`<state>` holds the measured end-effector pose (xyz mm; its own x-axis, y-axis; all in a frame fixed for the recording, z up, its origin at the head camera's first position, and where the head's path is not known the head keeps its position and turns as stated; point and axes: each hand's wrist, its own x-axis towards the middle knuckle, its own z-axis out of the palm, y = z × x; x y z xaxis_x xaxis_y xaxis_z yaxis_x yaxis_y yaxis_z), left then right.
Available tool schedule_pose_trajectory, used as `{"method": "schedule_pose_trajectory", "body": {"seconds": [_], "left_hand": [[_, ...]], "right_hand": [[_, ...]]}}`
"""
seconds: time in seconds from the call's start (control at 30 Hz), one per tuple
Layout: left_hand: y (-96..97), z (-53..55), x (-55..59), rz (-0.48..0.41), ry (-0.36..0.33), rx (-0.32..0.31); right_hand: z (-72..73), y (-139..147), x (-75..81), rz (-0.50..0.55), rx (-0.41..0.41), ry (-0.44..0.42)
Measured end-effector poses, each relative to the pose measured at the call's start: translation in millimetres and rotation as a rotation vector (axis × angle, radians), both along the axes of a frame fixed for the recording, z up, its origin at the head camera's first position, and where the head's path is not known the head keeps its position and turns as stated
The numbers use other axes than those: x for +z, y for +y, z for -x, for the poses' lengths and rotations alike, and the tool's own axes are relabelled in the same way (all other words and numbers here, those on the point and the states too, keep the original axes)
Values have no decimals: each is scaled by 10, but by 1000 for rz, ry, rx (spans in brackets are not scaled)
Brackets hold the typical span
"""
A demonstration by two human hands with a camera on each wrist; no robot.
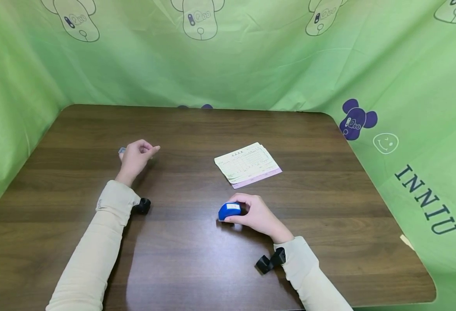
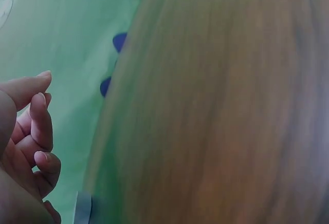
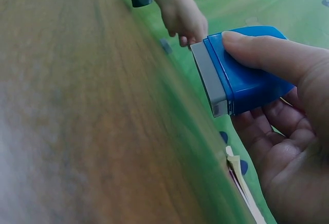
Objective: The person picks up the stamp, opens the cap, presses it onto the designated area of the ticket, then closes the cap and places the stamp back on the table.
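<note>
My right hand (image 1: 256, 214) grips a blue stamp (image 1: 229, 211), thumb on one side and fingers on the other, low over the table. In the right wrist view the grey base of the stamp (image 3: 252, 70) faces left, uncovered. Over the left part of the table, my left hand (image 1: 136, 159) has loosely curled fingers with nothing between them; in the left wrist view the thumb (image 2: 31, 88) comes close to the index fingertip. A small pale cap-like piece (image 1: 121, 150) sits just left of that hand, partly hidden behind it.
A stack of printed form slips (image 1: 247, 164) with a lilac sheet at the bottom lies beyond my right hand. Each wrist wears a black camera mount (image 1: 141, 206). Green printed cloth (image 1: 251, 65) hangs around the brown wooden table (image 1: 181, 250).
</note>
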<state>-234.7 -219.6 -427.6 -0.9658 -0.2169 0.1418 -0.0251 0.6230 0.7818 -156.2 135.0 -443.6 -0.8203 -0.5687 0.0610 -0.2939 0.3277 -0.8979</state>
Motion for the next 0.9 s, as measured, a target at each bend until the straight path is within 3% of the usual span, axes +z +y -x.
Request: {"method": "schedule_pose_trajectory", "body": {"seconds": [0.27, 0.67, 0.9], "left_hand": [[-217, -66, -20, -8, -6, 41], [-415, -177, -31, -22, -3, 51], [-524, -208, -76, 4, -58, 107]], "right_hand": [[6, 3, -16, 8, 0, 3], [-1, 0, -5, -8, -8, -1], [7, 4, -26, -1, -8, 11]]}}
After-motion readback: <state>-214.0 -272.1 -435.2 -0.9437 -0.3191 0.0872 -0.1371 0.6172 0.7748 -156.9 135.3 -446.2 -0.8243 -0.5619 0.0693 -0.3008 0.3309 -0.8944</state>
